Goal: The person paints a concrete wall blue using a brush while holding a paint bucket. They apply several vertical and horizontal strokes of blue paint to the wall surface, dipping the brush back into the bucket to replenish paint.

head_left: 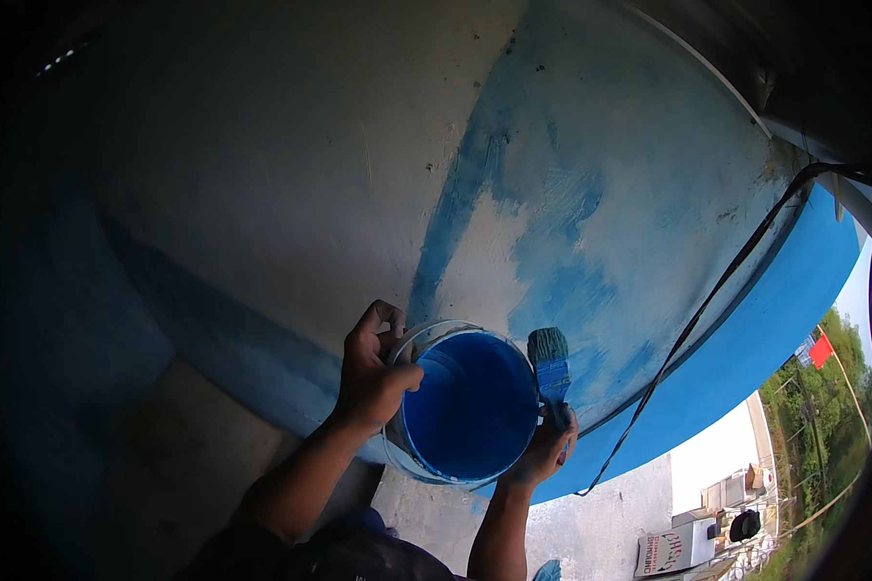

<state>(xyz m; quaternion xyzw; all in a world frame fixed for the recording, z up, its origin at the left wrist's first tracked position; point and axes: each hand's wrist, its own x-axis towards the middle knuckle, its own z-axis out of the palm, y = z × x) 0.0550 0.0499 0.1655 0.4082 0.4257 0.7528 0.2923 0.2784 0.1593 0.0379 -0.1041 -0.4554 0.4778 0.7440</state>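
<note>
My left hand grips the left rim of a white paint bucket, with the thumb hooked over the edge. Blue paint coats the inside of the bucket. At the bucket's right side, my right hand is closed around the handle of a paintbrush, its bristles pointing up and stained blue. Behind both hands rises a pale wall, partly covered with uneven blue strokes, with a darker blue band running up its middle.
A black cable hangs across the right side, in front of a bright blue curved surface. Below lies a grey floor with a blue-stained patch. A white box and other items stand at lower right, near greenery and a red flag.
</note>
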